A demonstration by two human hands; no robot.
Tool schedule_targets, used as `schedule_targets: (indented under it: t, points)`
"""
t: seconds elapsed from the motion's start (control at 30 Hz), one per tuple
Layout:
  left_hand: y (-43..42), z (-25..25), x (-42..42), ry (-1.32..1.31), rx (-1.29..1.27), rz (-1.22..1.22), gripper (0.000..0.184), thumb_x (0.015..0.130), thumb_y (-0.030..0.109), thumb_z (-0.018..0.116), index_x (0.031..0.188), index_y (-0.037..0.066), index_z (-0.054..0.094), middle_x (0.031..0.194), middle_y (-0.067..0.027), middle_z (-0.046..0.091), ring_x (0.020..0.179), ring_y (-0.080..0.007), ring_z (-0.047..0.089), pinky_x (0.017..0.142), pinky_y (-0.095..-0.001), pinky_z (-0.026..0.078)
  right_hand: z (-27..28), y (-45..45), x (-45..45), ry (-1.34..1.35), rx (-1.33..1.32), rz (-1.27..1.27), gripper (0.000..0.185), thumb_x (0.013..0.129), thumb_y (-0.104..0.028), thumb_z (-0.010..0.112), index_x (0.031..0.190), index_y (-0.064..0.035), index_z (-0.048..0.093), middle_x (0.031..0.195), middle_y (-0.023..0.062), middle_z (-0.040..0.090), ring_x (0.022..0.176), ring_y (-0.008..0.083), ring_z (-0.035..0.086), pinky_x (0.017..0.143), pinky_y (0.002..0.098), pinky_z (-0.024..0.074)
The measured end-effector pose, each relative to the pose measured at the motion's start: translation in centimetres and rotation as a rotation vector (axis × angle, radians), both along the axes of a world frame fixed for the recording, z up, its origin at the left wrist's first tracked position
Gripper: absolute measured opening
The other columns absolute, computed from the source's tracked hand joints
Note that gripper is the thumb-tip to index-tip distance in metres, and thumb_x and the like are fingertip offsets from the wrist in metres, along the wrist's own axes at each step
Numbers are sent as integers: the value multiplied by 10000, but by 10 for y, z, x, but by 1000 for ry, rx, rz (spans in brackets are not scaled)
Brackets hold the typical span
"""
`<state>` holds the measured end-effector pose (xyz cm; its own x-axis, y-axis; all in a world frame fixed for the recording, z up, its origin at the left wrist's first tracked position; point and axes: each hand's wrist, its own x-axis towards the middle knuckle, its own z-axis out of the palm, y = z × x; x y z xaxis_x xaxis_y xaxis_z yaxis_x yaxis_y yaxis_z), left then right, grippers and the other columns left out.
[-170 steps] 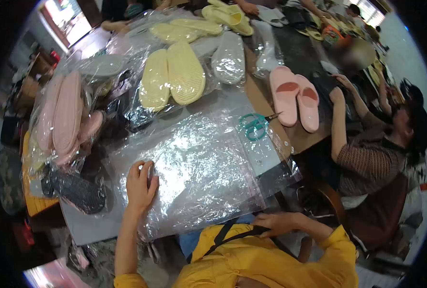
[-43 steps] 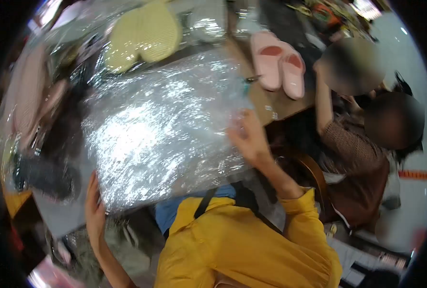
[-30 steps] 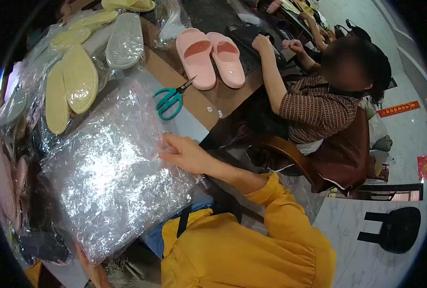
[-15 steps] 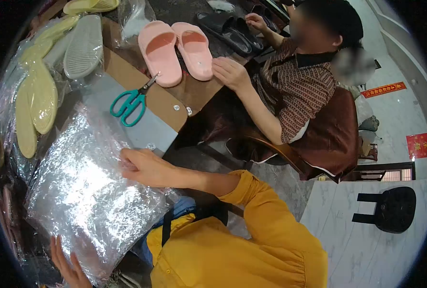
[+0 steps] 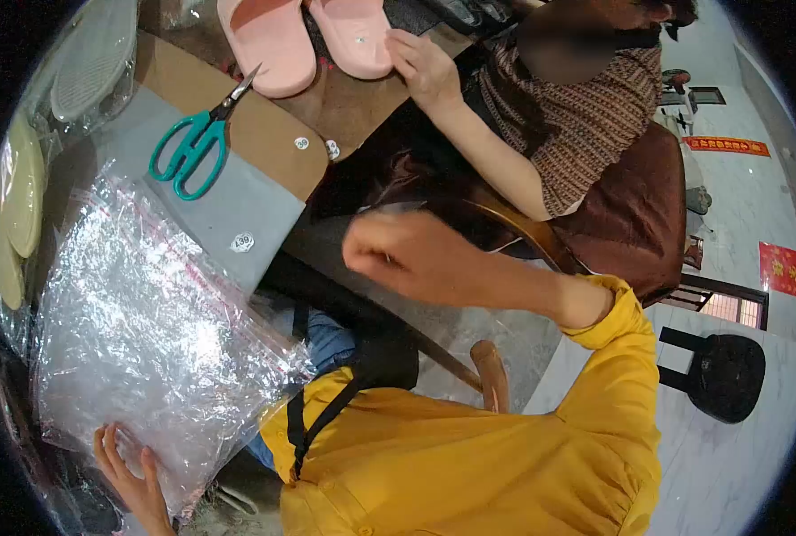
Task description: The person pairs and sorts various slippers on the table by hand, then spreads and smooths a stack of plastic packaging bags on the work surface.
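Clear plastic bags (image 5: 147,330) lie in a shiny stack on the table's near left part. My left hand (image 5: 134,478) rests on their lower edge with its fingers spread. My right hand (image 5: 389,255) is raised off the table, to the right of the bags; its fingers are curled together and blurred, and anything inside them is hidden. Teal-handled scissors (image 5: 192,152) lie beyond the bags, their tips pointing at a pair of pink slippers (image 5: 273,49). Small round stickers (image 5: 241,242) are on the grey sheet and the brown cardboard.
Bagged yellow slippers (image 5: 18,196) and a bagged grey slipper (image 5: 94,62) lie along the left. A co-worker (image 5: 585,107) sits at the right, a hand touching one pink slipper. A brown chair (image 5: 630,214) and a black stool (image 5: 728,377) stand to the right.
My right hand has left the plastic bags and moved right, its fingers closing. My left hand stays on the bags. The co-worker's hand has come to the pink slipper. The view has turned rightward.
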<state>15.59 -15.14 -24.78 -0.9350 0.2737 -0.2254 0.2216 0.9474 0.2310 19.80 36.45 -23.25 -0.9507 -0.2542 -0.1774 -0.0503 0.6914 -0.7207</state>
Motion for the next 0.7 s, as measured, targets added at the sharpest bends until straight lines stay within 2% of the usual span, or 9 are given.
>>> schedule_targets:
  t: [0.13,0.17,0.2,0.3,0.33,0.43,0.57,0.67,0.7]
  points:
    - [4,0,0,1,14,13,554,864,219,632,1369,79,450,1444,-167,358,1326,-364,357,1071,-480,301,-65,-25,60,-194,-59,255,238,830,-153,634,1036,-53,571,1013,156,563,869,371,610,748,451,511]
    - [5,2,0,-1,11,9,556,861,214,634,1368,80,450,1443,-168,359,1325,-365,358,1074,-478,299,-71,-36,68,-123,-156,327,278,812,-153,648,1059,-55,565,1030,161,544,902,363,606,757,455,516]
    - [3,2,-1,-16,14,3,557,860,209,634,1369,79,448,1444,-167,359,1327,-364,357,1076,-476,297,-84,-49,79,-188,-233,423,317,800,-171,656,1070,-41,554,1045,169,529,932,360,604,764,462,513]
    - [1,1,-3,-37,13,-1,563,855,202,635,1370,76,445,1447,-166,355,1330,-362,353,1084,-472,288,-92,-68,94,-274,-209,570,359,803,-209,656,1083,-15,542,992,177,538,907,371,615,757,466,519]
    - [3,2,-2,-30,-1,3,566,853,203,636,1369,73,444,1449,-165,353,1331,-362,352,1087,-472,284,-99,-69,97,-220,-158,576,364,854,-297,616,1050,1,545,967,189,559,860,390,621,732,484,517]
    - [1,1,-1,-4,-33,-13,571,852,225,637,1365,63,445,1450,-170,350,1329,-361,350,1079,-468,291,-97,-63,99,-274,-75,545,348,904,-357,555,972,-16,556,959,195,583,821,401,624,690,495,511]
    - [-5,-2,-2,-25,-13,2,570,854,175,619,1383,75,432,1453,-167,344,1349,-355,328,1109,-463,272,-100,-60,94,-347,-115,547,342,921,-369,519,943,-31,574,982,190,594,819,411,619,693,485,510]
    - [-9,-5,-3,-42,22,1,569,869,241,609,1384,79,430,1455,-170,338,1352,-358,322,1111,-469,261,-106,-50,86,-461,-148,517,314,889,-332,551,983,-35,585,962,175,590,846,398,614,733,463,508]
    - [-9,-5,-3,-37,24,-2,571,868,247,610,1383,79,430,1454,-172,338,1350,-360,322,1109,-469,264,-105,-45,87,-406,-143,545,305,879,-318,566,975,-29,579,957,172,586,868,390,611,743,467,501]
